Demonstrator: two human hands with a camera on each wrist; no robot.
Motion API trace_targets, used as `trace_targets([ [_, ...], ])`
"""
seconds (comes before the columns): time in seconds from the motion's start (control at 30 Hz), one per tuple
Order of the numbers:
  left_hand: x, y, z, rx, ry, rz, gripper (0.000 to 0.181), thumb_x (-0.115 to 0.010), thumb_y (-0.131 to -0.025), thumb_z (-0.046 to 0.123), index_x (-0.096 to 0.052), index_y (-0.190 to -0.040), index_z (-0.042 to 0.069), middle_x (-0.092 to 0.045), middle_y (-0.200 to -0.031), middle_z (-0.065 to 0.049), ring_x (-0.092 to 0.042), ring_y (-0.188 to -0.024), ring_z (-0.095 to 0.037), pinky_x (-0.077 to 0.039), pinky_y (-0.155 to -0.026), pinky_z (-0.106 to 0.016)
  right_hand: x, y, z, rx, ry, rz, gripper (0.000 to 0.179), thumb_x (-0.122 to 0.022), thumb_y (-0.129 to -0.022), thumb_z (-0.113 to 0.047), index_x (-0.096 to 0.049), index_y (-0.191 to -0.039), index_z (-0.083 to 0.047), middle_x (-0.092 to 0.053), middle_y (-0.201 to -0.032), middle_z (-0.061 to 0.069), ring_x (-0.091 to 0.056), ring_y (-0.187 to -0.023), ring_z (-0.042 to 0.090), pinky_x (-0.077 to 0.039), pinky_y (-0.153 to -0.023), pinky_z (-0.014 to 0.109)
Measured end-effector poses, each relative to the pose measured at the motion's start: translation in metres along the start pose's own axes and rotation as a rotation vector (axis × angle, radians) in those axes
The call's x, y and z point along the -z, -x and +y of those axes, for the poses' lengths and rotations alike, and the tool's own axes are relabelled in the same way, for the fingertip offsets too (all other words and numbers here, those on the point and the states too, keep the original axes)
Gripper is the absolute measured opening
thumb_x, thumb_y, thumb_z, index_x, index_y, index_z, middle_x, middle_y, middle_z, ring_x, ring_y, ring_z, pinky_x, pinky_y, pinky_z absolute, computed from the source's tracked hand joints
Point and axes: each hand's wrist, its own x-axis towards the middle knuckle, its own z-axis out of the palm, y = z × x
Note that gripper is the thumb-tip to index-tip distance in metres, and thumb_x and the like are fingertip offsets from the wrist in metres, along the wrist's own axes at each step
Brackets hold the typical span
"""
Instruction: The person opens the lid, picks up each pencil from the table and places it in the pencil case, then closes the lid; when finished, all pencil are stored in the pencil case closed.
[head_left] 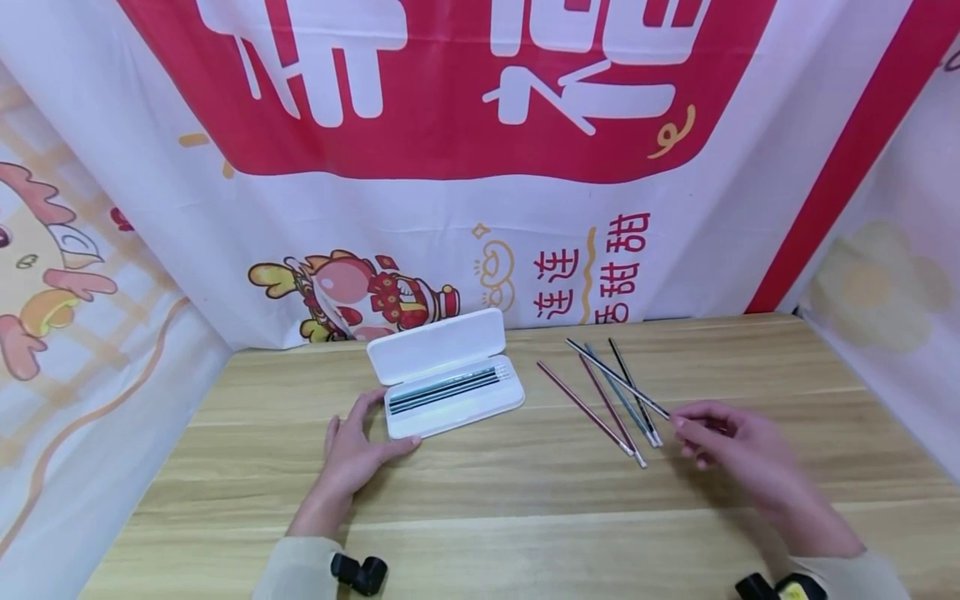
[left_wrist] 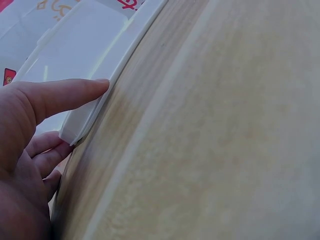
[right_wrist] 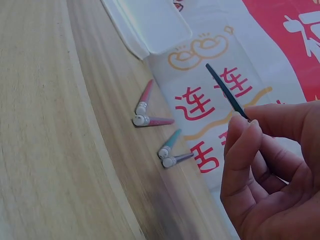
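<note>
A white pencil case (head_left: pixel 480 403) lies with its lid (head_left: pixel 438 346) raised toward the curtain. Several dark and teal pencils (head_left: pixel 448 390) lie side by side in its tray. My left hand (head_left: pixel 351 457) holds the left end of the case, thumb (left_wrist: pixel 75 95) along the front edge and other fingers around the end. Between thumb and fingertips, my right hand (head_left: pixel 738 446) pinches a dark pencil (right_wrist: pixel 225 92) near one end, its other end slanting up to the left. Beneath it on the table are two red pencils (head_left: pixel 581 404), a teal one (head_left: pixel 624 402) and a black one (head_left: pixel 624 362).
The wooden table (head_left: pixel 480 525) carries the case and loose pencils. A red and white printed curtain (head_left: pixel 450 200) hangs along its back edge. Patterned cloth (head_left: pixel 67 400) borders the left side, and more pale cloth (head_left: pixel 885 350) the right.
</note>
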Motion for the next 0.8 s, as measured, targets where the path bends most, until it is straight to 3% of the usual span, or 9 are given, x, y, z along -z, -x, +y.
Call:
trace_targets([
  [0.4,0.001,0.000,0.000,-0.009,0.006,-0.001,0.100,-0.094,-0.081,0.042,-0.039,-0.164,0.031,-0.024,-0.181,-0.009,0.019,-0.165,-0.050,0.009,-0.129,-0.078,-0.020,-0.027,-0.036,0.095,0.148,-0.069,0.041,-0.066,-0.108,-0.032,-0.067,-0.135,-0.001,-0.071,-0.104,0.013,-0.066,-0.088,0.020,-0.064,-0.075,0.032],
  [0.67,0.001,0.001,0.000,-0.015,0.012,0.006,0.098,-0.095,-0.081,0.041,-0.041,-0.162,0.031,-0.026,-0.180,-0.009,0.019,-0.165,-0.050,0.010,-0.129,-0.078,-0.048,-0.052,-0.067,0.138,0.230,-0.103,0.031,-0.068,-0.107,-0.029,-0.073,-0.125,-0.004,-0.070,-0.100,0.015,-0.064,-0.087,0.025,-0.059,-0.069,0.033],
  [0.8,0.001,0.002,0.000,-0.017,0.014,0.008,0.097,-0.094,-0.081,0.040,-0.042,-0.162,0.030,-0.026,-0.180,-0.010,0.018,-0.165,-0.051,0.009,-0.129,-0.079,-0.065,-0.067,-0.083,0.159,0.281,-0.104,0.028,-0.069,-0.107,-0.028,-0.075,-0.124,-0.007,-0.073,-0.101,0.014,-0.067,-0.088,0.028,-0.061,-0.072,0.036],
])
